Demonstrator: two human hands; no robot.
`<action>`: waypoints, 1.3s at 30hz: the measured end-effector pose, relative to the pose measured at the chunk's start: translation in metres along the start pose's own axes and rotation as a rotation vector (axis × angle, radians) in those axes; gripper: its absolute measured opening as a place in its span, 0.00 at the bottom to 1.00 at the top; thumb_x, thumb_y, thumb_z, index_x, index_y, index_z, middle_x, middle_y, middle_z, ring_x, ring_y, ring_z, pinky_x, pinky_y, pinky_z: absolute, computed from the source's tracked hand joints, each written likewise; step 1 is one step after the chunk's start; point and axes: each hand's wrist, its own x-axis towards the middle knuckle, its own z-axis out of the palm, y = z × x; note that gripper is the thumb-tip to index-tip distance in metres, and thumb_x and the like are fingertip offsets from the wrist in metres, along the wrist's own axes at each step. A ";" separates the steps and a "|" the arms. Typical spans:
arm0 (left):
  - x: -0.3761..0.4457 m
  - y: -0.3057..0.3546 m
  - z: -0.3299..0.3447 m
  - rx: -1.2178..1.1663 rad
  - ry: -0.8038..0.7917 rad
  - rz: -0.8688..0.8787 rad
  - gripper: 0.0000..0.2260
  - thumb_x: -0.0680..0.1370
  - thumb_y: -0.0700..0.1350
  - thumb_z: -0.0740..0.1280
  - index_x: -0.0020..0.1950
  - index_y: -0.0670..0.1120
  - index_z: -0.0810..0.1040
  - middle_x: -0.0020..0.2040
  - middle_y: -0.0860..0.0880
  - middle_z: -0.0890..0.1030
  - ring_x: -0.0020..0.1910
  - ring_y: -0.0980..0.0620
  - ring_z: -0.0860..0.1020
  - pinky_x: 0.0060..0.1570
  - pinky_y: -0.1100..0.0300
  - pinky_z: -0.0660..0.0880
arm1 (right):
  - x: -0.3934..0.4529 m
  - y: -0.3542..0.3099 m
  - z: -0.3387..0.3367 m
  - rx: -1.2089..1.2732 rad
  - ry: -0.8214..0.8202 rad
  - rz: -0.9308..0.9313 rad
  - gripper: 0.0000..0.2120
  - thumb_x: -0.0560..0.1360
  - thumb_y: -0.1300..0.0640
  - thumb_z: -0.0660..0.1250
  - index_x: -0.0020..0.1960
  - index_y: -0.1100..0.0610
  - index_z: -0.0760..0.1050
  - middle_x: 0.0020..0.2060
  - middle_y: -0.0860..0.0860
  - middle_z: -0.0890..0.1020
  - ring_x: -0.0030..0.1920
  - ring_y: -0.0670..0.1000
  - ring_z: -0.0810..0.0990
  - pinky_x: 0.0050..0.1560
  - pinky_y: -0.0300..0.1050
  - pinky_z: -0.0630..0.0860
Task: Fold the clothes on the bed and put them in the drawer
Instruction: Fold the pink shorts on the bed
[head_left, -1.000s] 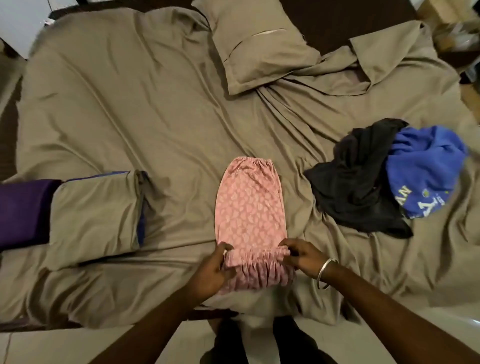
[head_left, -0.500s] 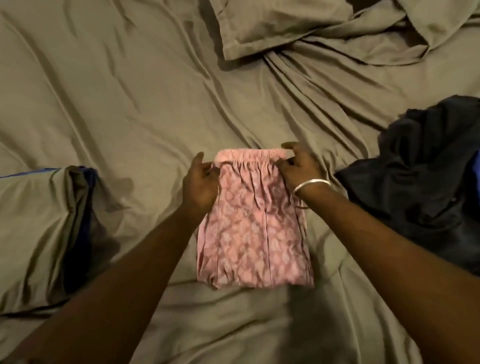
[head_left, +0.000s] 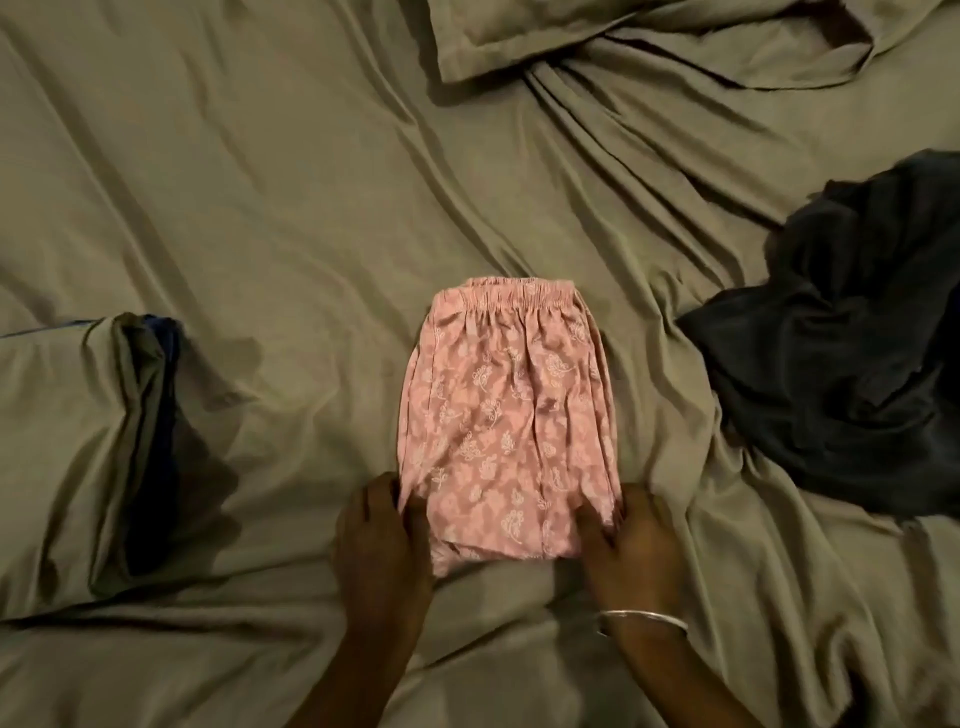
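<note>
Spreading under both hands is the wrinkled olive-brown bed sheet (head_left: 270, 208), with a crumpled black garment (head_left: 852, 374) well off to the right of the right hand. Between the hands lies the folded pink floral-print cloth garment (head_left: 506, 415), elastic waistband away from them. The left hand (head_left: 382, 545) and right hand (head_left: 631, 551) pinch its near corners.

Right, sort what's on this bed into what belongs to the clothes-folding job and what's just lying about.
Part of the job:
- pink patterned garment, folded, both hands at its near corners
- left hand
- right hand
- dark garment, crumpled, unfolded

Just lying about:
- pillow at the top
- bedsheet
- sheet-covered pillow at the left
- bangle on the right wrist
</note>
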 end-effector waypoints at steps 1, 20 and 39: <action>0.001 0.004 -0.003 -0.017 -0.037 -0.066 0.23 0.77 0.59 0.56 0.55 0.42 0.78 0.50 0.41 0.78 0.49 0.38 0.77 0.49 0.46 0.75 | 0.001 -0.001 -0.002 0.088 -0.003 0.019 0.14 0.77 0.49 0.69 0.50 0.60 0.75 0.44 0.57 0.78 0.42 0.59 0.77 0.38 0.46 0.66; -0.024 0.033 -0.094 -1.148 -0.365 -0.853 0.21 0.78 0.37 0.66 0.66 0.57 0.69 0.35 0.45 0.81 0.21 0.54 0.72 0.20 0.68 0.68 | -0.037 -0.036 -0.083 1.030 -0.381 0.624 0.11 0.73 0.70 0.65 0.44 0.55 0.69 0.35 0.59 0.82 0.23 0.54 0.77 0.19 0.40 0.72; 0.043 0.058 0.015 -0.387 0.146 -0.181 0.13 0.83 0.47 0.59 0.60 0.39 0.75 0.52 0.40 0.79 0.53 0.39 0.77 0.53 0.49 0.73 | 0.044 -0.059 0.031 0.077 0.258 -0.016 0.23 0.81 0.45 0.52 0.54 0.63 0.75 0.45 0.61 0.81 0.43 0.63 0.79 0.39 0.49 0.70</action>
